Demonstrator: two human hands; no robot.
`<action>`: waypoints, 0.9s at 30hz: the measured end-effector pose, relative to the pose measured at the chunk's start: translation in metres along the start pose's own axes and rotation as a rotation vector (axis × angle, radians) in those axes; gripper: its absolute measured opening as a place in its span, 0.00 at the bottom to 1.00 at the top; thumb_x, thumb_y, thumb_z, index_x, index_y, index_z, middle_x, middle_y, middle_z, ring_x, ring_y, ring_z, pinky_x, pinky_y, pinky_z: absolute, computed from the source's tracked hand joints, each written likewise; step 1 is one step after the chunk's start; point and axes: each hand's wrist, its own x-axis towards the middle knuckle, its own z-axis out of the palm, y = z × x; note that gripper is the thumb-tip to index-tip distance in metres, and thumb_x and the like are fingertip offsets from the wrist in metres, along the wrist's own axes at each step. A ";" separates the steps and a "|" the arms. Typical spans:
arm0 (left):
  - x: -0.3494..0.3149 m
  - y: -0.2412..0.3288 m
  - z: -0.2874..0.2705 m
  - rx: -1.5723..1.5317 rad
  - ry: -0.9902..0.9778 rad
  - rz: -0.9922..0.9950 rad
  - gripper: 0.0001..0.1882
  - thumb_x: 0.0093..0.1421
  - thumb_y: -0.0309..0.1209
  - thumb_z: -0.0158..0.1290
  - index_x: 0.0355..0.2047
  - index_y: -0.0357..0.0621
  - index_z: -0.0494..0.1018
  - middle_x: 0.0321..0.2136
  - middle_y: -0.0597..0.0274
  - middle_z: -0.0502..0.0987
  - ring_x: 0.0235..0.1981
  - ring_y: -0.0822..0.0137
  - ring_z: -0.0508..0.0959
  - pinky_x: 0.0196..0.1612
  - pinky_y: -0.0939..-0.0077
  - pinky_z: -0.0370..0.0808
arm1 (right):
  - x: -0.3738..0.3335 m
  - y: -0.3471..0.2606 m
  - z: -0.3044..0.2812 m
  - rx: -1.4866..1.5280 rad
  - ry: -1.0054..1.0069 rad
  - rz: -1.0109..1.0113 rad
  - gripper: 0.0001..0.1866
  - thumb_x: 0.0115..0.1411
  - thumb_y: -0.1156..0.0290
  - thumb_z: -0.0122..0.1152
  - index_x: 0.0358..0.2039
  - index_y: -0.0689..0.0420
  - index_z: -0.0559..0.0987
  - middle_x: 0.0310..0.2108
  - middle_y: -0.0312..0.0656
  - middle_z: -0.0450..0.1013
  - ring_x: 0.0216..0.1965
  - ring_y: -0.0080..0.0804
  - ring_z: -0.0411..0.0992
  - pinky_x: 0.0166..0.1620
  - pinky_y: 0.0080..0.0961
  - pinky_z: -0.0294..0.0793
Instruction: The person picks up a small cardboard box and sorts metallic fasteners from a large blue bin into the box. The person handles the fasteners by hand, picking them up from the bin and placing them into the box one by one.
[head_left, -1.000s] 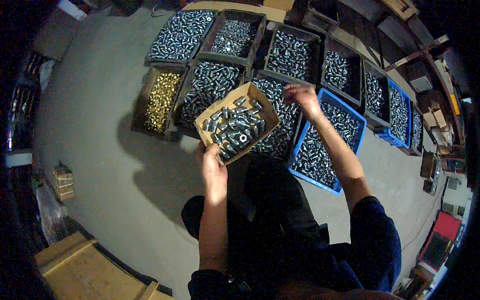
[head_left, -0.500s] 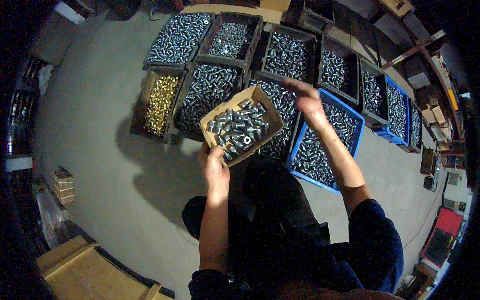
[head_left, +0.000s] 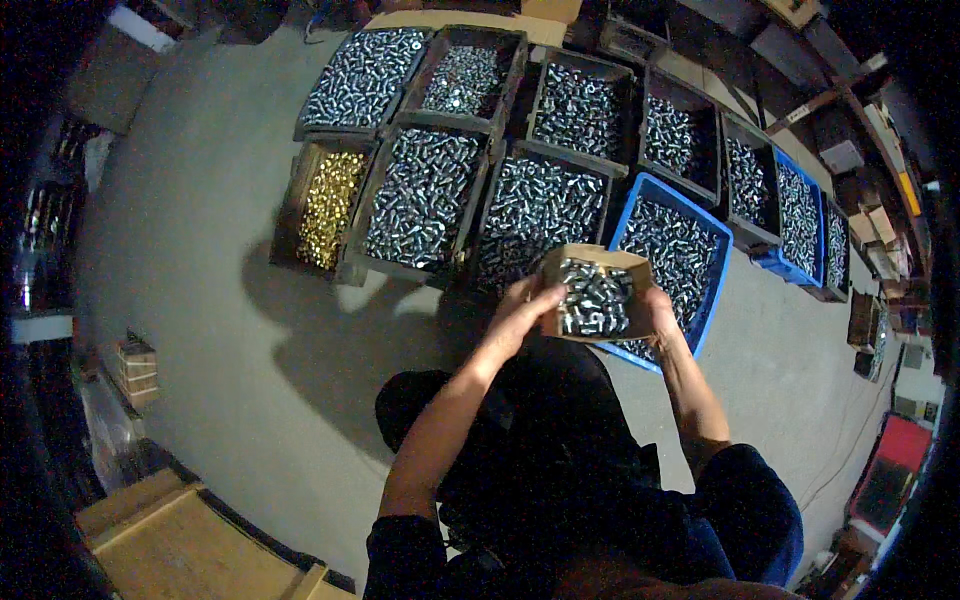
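Observation:
Between both hands I hold a small open cardboard box [head_left: 644, 275] of silvery metal fittings [head_left: 597, 300]. My left hand [head_left: 522, 315] grips its left side, the thumb over the rim and the fingers hidden beneath. Against the right side presses my right hand [head_left: 660, 316], its fingers partly out of sight behind the wall. The box hangs above the near corner of a blue crate [head_left: 722, 290] filled with similar small metal fittings. Just beyond it on the left stands a dark bin [head_left: 607, 205] heaped with silvery fittings.
Several more dark bins of silvery parts stand in two rows on the grey floor. A bin of brass-coloured pieces [head_left: 333, 200] is at the left end. Another blue crate [head_left: 800, 225] lies farther right. A wooden crate [head_left: 200, 540] sits at the lower left, and shelving lines the right.
The cardboard box has moved right and turned, from over the middle bins to beside the blue crate. My right hand, raised and apart before, has come down onto the box's right side.

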 end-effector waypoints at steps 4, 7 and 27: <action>0.055 0.007 -0.039 0.238 0.192 0.055 0.26 0.51 0.44 0.58 0.44 0.38 0.70 0.30 0.63 0.76 0.29 0.73 0.76 0.31 0.77 0.72 | 0.020 0.047 -0.105 0.100 0.092 0.059 0.24 0.47 0.63 0.49 0.47 0.53 0.68 0.33 0.39 0.69 0.32 0.34 0.68 0.33 0.32 0.70; 0.092 -0.011 -0.081 1.128 0.227 0.119 0.28 0.46 0.42 0.57 0.47 0.44 0.70 0.38 0.54 0.75 0.38 0.56 0.76 0.43 0.65 0.71 | 0.032 0.053 -0.108 0.230 0.108 -0.027 0.22 0.53 0.60 0.47 0.49 0.53 0.67 0.38 0.39 0.68 0.37 0.35 0.67 0.39 0.35 0.67; 0.129 -0.071 -0.060 1.693 -0.046 0.308 0.15 0.45 0.26 0.53 0.36 0.41 0.73 0.37 0.45 0.69 0.32 0.48 0.75 0.36 0.58 0.74 | 0.005 0.049 -0.065 0.220 0.220 -0.156 0.22 0.46 0.74 0.43 0.46 0.52 0.66 0.30 0.37 0.67 0.27 0.29 0.67 0.29 0.28 0.71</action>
